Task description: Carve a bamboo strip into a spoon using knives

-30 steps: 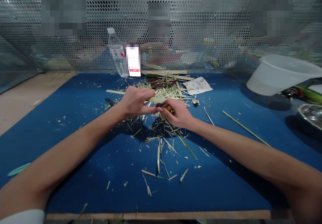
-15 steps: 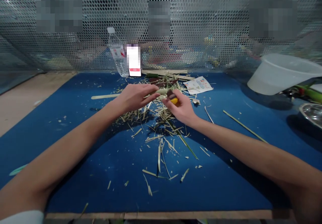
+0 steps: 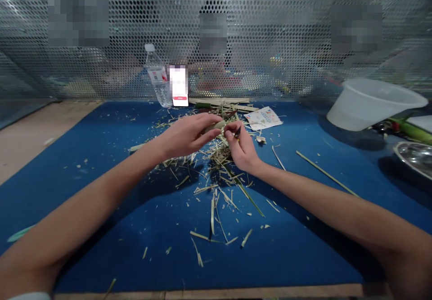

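Note:
My left hand [image 3: 184, 136] grips a pale green split reed stalk [image 3: 214, 127], whose thin far end pokes out past the wrist side at the left. My right hand [image 3: 243, 149] pinches a small knife with a dark blade [image 3: 238, 132], and its yellow handle is mostly hidden in the fingers. The blade sits right at the stalk's end, and both hands hover over a heap of reed shavings [image 3: 216, 165].
The shavings lie scattered over a blue mat [image 3: 286, 255]. Behind them stand a water bottle [image 3: 157, 82], a blurred phone [image 3: 178, 86] and a printed paper packet [image 3: 263, 118]. A white plastic bowl [image 3: 371, 104] and steel dish [image 3: 415, 156] sit right, before a perforated metal screen [image 3: 216, 25].
My right hand has closed in on the stalk's end, turning the knife so the blade points up and the yellow handle is mostly covered. The stalk's far end has dipped lower.

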The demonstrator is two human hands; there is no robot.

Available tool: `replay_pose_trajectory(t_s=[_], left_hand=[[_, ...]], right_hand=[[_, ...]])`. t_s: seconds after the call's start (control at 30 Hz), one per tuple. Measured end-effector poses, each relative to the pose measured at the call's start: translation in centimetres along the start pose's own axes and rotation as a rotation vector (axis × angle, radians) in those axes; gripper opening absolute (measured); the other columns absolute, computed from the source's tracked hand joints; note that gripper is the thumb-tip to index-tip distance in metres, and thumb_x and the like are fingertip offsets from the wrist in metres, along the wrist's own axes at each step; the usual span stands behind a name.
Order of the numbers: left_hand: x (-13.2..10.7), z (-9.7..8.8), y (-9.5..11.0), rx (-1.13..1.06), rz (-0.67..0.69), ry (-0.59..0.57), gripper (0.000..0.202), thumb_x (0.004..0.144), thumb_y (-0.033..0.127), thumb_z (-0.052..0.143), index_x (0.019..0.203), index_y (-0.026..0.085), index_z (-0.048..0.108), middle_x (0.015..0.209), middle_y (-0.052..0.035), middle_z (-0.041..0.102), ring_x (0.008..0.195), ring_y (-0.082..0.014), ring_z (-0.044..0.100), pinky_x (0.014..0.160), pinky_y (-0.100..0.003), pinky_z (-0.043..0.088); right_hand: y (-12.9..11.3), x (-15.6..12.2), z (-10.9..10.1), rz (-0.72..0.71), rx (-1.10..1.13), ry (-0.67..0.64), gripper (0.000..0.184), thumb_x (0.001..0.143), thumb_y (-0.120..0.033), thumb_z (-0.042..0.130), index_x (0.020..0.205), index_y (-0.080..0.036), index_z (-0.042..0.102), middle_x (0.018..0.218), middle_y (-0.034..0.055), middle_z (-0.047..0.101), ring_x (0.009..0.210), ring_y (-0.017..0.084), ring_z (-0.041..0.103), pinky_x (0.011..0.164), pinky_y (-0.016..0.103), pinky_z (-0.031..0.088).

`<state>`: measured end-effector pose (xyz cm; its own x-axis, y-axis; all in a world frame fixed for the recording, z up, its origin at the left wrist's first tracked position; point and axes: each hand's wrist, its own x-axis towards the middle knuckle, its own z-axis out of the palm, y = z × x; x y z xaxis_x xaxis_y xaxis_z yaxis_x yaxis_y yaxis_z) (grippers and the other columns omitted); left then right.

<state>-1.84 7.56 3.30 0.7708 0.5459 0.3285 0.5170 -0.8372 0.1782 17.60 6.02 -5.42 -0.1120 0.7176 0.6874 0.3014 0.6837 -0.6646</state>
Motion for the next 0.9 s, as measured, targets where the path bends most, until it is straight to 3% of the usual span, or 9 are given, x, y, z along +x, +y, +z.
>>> replay_pose_trajectory(t_s=[0.1, 0.23, 0.43, 0.53, 0.73, 0.9], left_hand=[[0.1, -0.4, 1.3, -0.064, 0.03, -0.027, 0.037, 0.1, 0.038, 0.035, 0.12, 0.013, 0.054, 0.101, -0.0118, 0.067, 0.085, -0.0161, 0.061, 0.07, -0.027, 0.044], [0.1, -0.7, 2.9, -0.098, -0.03, -0.112, 0.038, 0.1, 0.038, 0.033, 0.127, 0.014, 0.047, 0.076, -0.0021, 0.063, 0.06, -0.0125, 0.052, 0.058, -0.026, 0.035], [0.0, -0.5, 4.0, 0.046, -0.061, -0.124, 0.044, 0.095, 0.052, 0.037, 0.115, 0.014, 0.047, 0.083, -0.0057, 0.065, 0.063, -0.0151, 0.055, 0.055, -0.027, 0.033], [0.0, -0.2, 4.5, 0.131, -0.092, -0.153, 0.053, 0.092, 0.062, 0.035, 0.11, 0.014, 0.047, 0.078, -0.0062, 0.064, 0.059, -0.0167, 0.056, 0.052, -0.026, 0.03], [0.0, 0.4, 5.2, 0.279, -0.113, -0.176, 0.05, 0.097, 0.058, 0.029, 0.115, 0.015, 0.046, 0.08, -0.0088, 0.067, 0.067, -0.022, 0.064, 0.051, -0.028, 0.027], [-0.1, 0.7, 5.2, 0.366, -0.133, -0.16, 0.056, 0.096, 0.062, 0.024, 0.117, 0.014, 0.046, 0.084, -0.0105, 0.069, 0.068, -0.0239, 0.067, 0.05, -0.028, 0.028]], right_hand=[[-0.2, -0.1, -0.2, 0.018, -0.016, -0.073, 0.008, 0.094, -0.031, 0.047, 0.091, -0.024, 0.048, 0.076, -0.0016, 0.049, 0.07, 0.014, 0.044, 0.065, 0.031, 0.037], [-0.3, -0.1, -0.3, -0.025, -0.029, -0.131, 0.006, 0.088, -0.027, 0.05, 0.084, -0.023, 0.047, 0.073, -0.0025, 0.051, 0.066, 0.012, 0.043, 0.061, 0.029, 0.034], [-0.1, -0.2, -0.4, -0.023, 0.016, -0.153, 0.006, 0.08, -0.025, 0.05, 0.077, -0.023, 0.045, 0.072, -0.0022, 0.051, 0.066, 0.013, 0.043, 0.062, 0.029, 0.034], [0.1, -0.3, -0.4, -0.037, 0.045, -0.172, 0.016, 0.077, -0.031, 0.053, 0.073, -0.023, 0.04, 0.069, -0.0025, 0.044, 0.065, 0.013, 0.039, 0.06, 0.029, 0.031], [0.2, -0.4, -0.3, -0.08, 0.049, -0.19, 0.035, 0.083, -0.057, 0.046, 0.075, -0.024, 0.038, 0.073, -0.0006, 0.043, 0.068, 0.015, 0.038, 0.061, 0.031, 0.031], [0.1, -0.3, -0.3, -0.095, 0.02, -0.185, 0.038, 0.088, -0.06, 0.04, 0.077, -0.024, 0.038, 0.074, -0.0001, 0.044, 0.07, 0.016, 0.039, 0.062, 0.032, 0.031]])
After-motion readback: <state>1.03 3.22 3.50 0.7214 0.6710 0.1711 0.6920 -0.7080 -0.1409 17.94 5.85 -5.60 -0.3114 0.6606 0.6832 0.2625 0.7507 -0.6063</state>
